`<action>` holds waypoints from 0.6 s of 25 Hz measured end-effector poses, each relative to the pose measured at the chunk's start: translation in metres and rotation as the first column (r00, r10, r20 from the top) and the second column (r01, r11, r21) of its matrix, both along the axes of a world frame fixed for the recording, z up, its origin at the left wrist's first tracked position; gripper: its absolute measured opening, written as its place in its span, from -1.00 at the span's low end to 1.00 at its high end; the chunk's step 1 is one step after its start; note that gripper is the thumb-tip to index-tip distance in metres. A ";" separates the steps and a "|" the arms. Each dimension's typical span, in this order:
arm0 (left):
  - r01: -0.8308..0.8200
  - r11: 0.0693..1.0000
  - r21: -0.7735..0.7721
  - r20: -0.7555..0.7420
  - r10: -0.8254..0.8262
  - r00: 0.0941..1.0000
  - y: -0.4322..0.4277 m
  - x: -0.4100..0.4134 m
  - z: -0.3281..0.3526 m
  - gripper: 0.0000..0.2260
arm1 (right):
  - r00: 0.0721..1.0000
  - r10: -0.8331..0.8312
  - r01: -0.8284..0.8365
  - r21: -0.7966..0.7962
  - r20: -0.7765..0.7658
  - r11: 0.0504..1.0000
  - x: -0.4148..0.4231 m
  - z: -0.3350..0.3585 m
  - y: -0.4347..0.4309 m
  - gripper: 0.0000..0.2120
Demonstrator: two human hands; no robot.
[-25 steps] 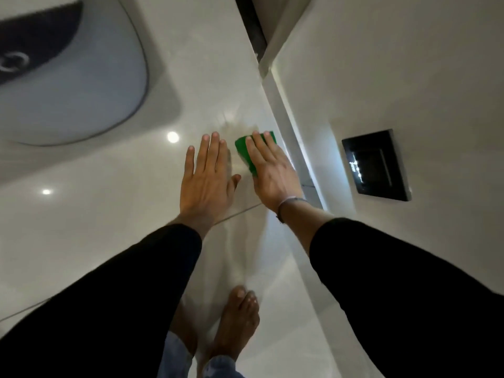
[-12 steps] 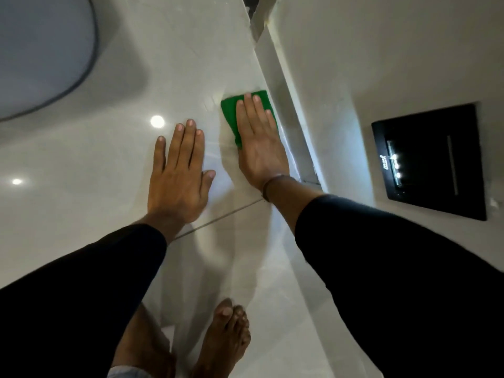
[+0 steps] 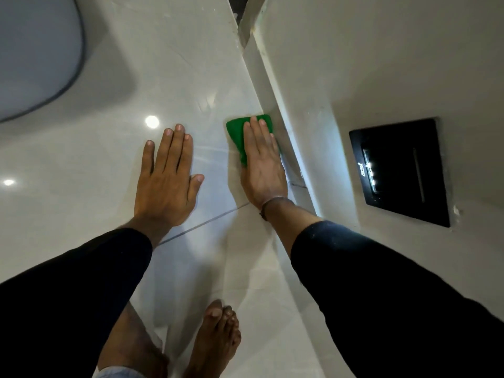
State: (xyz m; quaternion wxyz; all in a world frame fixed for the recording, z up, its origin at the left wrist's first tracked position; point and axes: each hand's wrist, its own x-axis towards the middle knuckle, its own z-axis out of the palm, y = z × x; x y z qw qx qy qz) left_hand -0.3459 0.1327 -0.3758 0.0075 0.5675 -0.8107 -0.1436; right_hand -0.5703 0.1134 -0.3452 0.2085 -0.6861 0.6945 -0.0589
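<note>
A green scrub pad (image 3: 236, 133) lies flat on the glossy white tiled surface (image 3: 174, 64), close to the corner where it meets the side wall. My right hand (image 3: 261, 165) presses on the pad with straight fingers and covers most of it. My left hand (image 3: 167, 175) rests flat on the tile to the left of it, fingers straight and together, holding nothing. Both arms are in black sleeves, and a thin band sits on my right wrist.
A black flush panel (image 3: 401, 170) with small lights is set in the wall on the right. A white rounded fixture with a dark rim (image 3: 35, 50) fills the upper left. My bare feet (image 3: 215, 339) stand on the floor below. A grout line (image 3: 207, 222) crosses the tile.
My right hand has slid the green pad along the tile toward the wall corner. The view has shifted, so the flush panel looks larger and lower.
</note>
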 end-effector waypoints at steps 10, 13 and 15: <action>0.001 1.000 -0.010 -0.026 -0.001 1.000 0.001 0.000 -0.003 -0.31 | 0.994 -0.100 0.096 0.092 0.038 0.991 -0.027 0.010 0.102 -0.30; 0.002 1.000 -0.010 -0.035 -0.003 0.999 0.001 0.000 -0.003 -0.31 | 0.994 -0.099 0.095 0.100 0.036 0.990 -0.033 0.011 0.117 -0.31; 0.003 1.000 -0.021 -0.045 -0.004 0.999 0.002 0.000 -0.003 -0.32 | 0.994 -0.110 0.107 0.110 0.021 0.988 -0.035 0.013 0.127 -0.31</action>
